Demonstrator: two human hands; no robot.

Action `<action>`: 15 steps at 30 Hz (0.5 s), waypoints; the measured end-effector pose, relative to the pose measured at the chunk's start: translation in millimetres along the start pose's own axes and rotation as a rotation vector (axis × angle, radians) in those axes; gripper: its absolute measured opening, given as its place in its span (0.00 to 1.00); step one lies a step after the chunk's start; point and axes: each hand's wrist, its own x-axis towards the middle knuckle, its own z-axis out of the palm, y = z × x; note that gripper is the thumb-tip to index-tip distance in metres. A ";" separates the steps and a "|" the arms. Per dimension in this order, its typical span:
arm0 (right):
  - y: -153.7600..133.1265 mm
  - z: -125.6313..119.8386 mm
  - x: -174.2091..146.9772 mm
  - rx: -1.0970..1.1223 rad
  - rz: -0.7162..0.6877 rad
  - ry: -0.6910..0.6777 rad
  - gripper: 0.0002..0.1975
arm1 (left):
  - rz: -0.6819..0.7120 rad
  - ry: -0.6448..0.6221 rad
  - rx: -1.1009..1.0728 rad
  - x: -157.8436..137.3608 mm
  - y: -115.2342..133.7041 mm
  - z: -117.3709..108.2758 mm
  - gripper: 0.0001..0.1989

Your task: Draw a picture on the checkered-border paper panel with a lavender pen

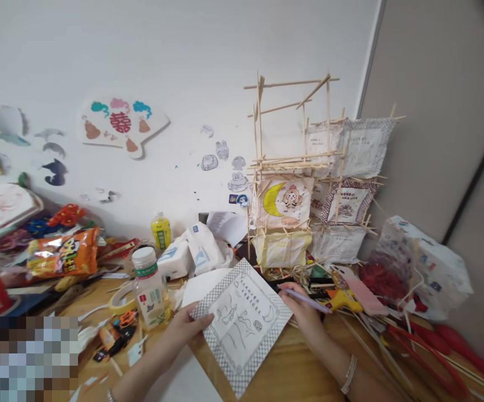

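Note:
A square sheet of paper with a drawing [242, 326] is held up over the table, turned so one corner points toward me. Black cross-hatching runs along its border; inside are handwritten characters, a moon and a figure. My left hand [191, 324] pinches its left corner, thumb on top. At the right corner, my right hand [302, 310] has a light purple pen [306, 300] in its closed fingers and touches the paper's edge. White paper [183, 374] lies on the wooden table under the left forearm.
A tall stick frame with drawn paper panels [286, 204] stands behind the drawing. At left are a bottle [149, 293], tape roll [120, 301], snack bag [63, 254] and tissue packs [206, 248]. At right lie a yellow glue gun [344, 300], loose sticks and a plastic bag [426, 268].

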 end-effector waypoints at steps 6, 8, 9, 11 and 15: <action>2.0 7.5 -7.7 0.030 0.104 -0.222 0.22 | -0.038 -0.037 -0.093 -5.3 -1.3 6.0 0.26; 4.2 9.3 -8.3 0.007 0.077 -0.265 0.21 | -0.044 -0.032 -0.114 -5.0 -4.2 9.7 0.26; 4.8 9.9 -8.4 0.009 0.061 -0.272 0.20 | -0.043 -0.031 -0.126 -4.2 -5.7 11.4 0.27; 4.6 10.2 -8.2 0.029 0.014 -0.240 0.19 | -0.038 -0.043 -0.149 -1.3 -8.3 14.7 0.29; 1.4 7.5 -5.8 0.085 -0.011 -0.087 0.17 | -0.030 -0.123 -0.133 4.4 -14.1 20.8 0.36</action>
